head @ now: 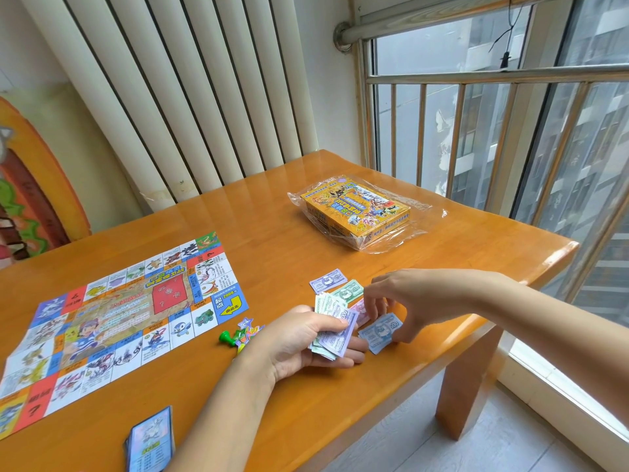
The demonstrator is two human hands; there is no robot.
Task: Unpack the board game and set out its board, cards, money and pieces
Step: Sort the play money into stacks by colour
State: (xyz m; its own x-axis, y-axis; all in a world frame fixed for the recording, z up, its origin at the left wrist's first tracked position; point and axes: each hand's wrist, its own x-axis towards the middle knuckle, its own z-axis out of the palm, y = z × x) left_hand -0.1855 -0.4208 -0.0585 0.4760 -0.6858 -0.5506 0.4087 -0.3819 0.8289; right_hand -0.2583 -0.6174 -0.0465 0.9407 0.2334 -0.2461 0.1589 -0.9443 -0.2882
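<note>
The paper game board [115,321] lies unfolded on the left of the wooden table [306,226]. My left hand [306,342] holds a fanned stack of play money [335,327], thumb on top. My right hand [394,301] reaches down with curled fingers over small piles of notes on the table: a blue note [379,332] beside its thumb, a green one [349,291], a purple one [326,282]. Whether it pinches a note I cannot tell. A green pawn [226,337] and colourful pieces [250,330] lie beside the board. A card deck [149,441] sits at the near edge.
The yellow game box [354,211] stands on its clear plastic wrap at the far right of the table. A white radiator [177,97] rises behind the table. A railed window [493,131] runs along the right, close to the table's right edge.
</note>
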